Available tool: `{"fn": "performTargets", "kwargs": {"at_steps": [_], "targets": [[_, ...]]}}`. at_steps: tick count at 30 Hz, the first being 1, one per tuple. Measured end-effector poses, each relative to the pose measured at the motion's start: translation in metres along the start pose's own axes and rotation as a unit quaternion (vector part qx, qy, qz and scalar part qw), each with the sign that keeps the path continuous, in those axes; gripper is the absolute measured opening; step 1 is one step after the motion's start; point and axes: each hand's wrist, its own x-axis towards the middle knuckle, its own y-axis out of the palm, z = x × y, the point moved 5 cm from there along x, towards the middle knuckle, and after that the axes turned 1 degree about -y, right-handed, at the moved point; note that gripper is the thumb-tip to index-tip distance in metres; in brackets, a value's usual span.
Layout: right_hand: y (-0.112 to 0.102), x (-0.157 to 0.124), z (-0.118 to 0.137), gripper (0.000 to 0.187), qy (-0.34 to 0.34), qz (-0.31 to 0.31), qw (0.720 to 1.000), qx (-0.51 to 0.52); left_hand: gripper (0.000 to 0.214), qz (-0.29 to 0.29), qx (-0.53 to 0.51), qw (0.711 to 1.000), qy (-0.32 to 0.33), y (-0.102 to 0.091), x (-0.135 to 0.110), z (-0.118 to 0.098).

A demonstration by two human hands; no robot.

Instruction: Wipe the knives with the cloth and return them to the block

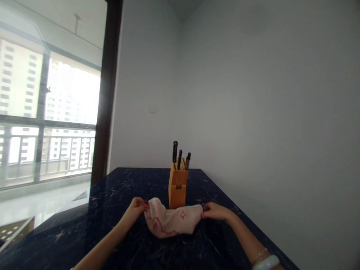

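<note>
A white cloth (172, 221) with a red line pattern hangs slack between both hands just above the dark marble table (118, 187). My left hand (136, 208) pinches the cloth's left upper corner, fingers closed. My right hand (216, 211) pinches its right upper corner, fingers closed too. The cloth's lower edge sags onto the table. Right behind the cloth stands a wooden knife block (177, 187) with three black handles sticking up.
The table runs along a plain grey wall (267, 131) on the right and ends at a corner behind the block. To the left are a dark door frame (105, 105) and a balcony window with a railing.
</note>
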Motion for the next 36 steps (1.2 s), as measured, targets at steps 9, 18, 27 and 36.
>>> {"fn": "performTargets", "kwargs": {"at_steps": [9, 18, 27, 36], "targets": [[0.01, 0.001, 0.015, 0.031, -0.053, -0.058, 0.99, 0.115, 0.025, 0.094, 0.124, 0.976, 0.154, 0.007, -0.014, -0.027], [0.018, -0.005, 0.02, 0.031, -0.042, -0.002, 0.982, 0.182, 0.038, 0.085, 0.24, 0.956, 0.144, 0.016, -0.024, -0.027], [0.019, 0.002, 0.016, 0.023, -0.041, -0.039, 0.981, 0.184, 0.038, 0.091, 0.332, 0.924, 0.165, 0.024, -0.047, -0.043], [0.005, 0.007, 0.007, 0.025, -0.045, -0.111, 0.974, 0.191, 0.018, 0.092, 0.322, 0.919, 0.209, 0.03, -0.043, -0.044]]}}
